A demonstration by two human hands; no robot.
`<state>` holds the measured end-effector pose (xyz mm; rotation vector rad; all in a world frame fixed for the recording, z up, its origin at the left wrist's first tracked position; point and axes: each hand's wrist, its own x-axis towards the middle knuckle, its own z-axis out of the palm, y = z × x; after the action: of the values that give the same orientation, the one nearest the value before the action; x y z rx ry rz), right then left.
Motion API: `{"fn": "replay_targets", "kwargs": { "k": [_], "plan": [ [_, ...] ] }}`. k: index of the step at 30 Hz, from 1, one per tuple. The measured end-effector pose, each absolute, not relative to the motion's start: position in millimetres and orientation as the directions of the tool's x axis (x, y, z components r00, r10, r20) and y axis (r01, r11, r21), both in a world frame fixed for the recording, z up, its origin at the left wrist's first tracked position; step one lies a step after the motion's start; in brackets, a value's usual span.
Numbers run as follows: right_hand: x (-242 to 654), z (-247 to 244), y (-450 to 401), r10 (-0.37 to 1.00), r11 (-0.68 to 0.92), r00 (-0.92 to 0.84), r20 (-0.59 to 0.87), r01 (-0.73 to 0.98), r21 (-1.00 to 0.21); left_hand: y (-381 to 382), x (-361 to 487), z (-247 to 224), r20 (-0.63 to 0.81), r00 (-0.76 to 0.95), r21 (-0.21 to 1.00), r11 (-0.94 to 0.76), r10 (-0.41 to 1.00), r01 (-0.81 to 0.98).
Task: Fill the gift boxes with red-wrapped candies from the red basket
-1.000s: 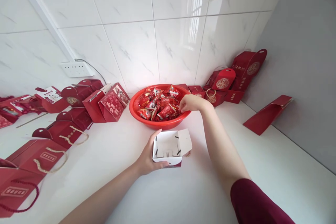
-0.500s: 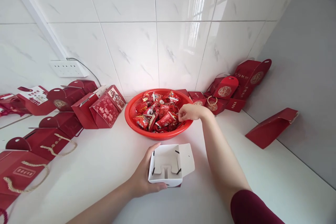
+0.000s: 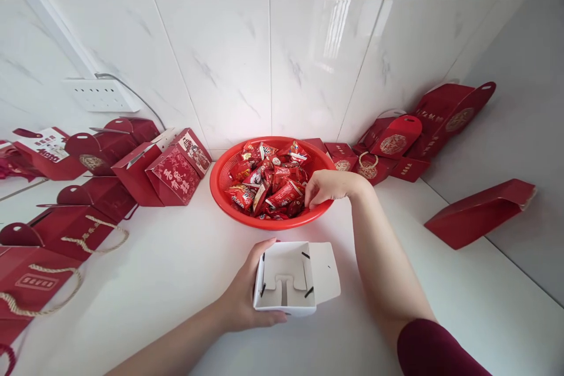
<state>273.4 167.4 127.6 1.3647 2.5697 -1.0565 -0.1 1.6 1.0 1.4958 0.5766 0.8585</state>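
My left hand [image 3: 247,291] is wrapped round the left side of a small white box [image 3: 286,309]. Its open top faces me, a white flap stands out to the right, and I see only white card and dark slots inside. Beyond it, a red plastic basket [image 3: 269,225] holds many red-wrapped snacks [image 3: 282,191]. My right hand [image 3: 328,185] reaches over the basket's right rim with its fingers curled down among the packets. Its fingertips are partly hidden, so I cannot make out what they pinch.
Red gift boxes [image 3: 176,176] stand along the left, some with rope handles [image 3: 94,235]. More red boxes [image 3: 394,138] are stacked at the back right. An open red sleeve [image 3: 480,214] lies near the grey panel. A white power strip [image 3: 101,96] is by the tiled wall.
The view has shifted slightly, with the wall and boxes sliding outward. My right hand has dipped a little deeper among the packets. My left hand keeps its hold on the box.
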Motion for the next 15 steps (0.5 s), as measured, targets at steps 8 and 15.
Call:
{"fn": "replay_targets", "kwargs": {
  "k": [8,15],
  "plan": [
    [271.9,129.1,171.4,0.663,0.417,-0.685,-0.300,0.672,-0.612,2.5,-0.6,3.3,0.183,0.593,0.983,-0.127,0.784,-0.135],
    [281.4,140.6,159.6,0.814,0.460,-0.557,0.163,0.449,-0.766,1.5,-1.8,0.9,0.163,0.597,0.986,-0.104,0.786,-0.133]
  ]
}}
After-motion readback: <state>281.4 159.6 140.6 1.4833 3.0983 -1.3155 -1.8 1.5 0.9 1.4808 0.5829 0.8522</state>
